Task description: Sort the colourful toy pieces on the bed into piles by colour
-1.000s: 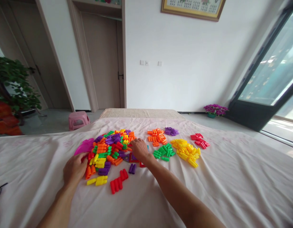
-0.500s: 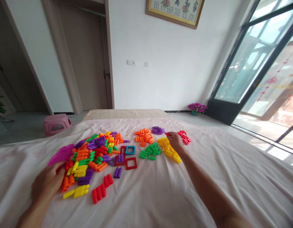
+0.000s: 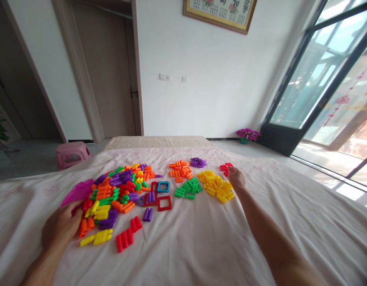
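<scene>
My left hand rests at the near left edge of a mixed pile of plastic building blocks. Its thumb and index finger are apart, close to red and orange blocks, while the other fingers are mostly hidden. Far to the right, my right hand is closed at a small group of red blocks; its fingertips seem to pinch one, partly covered. Left of that hand lie single-colour groups: yellow blocks, green blocks, orange blocks and purple blocks.
Red square frames and a blue square frame lie beside the mixed pile. A magenta plastic piece sticks out behind my left hand. Loose red blocks lie nearer me on the pale cloth. A pink stool stands beyond.
My right hand has moved right, from above the yellow group to the red group, carrying a red block. More of the yellow group shows now. My left hand stays almost still.
</scene>
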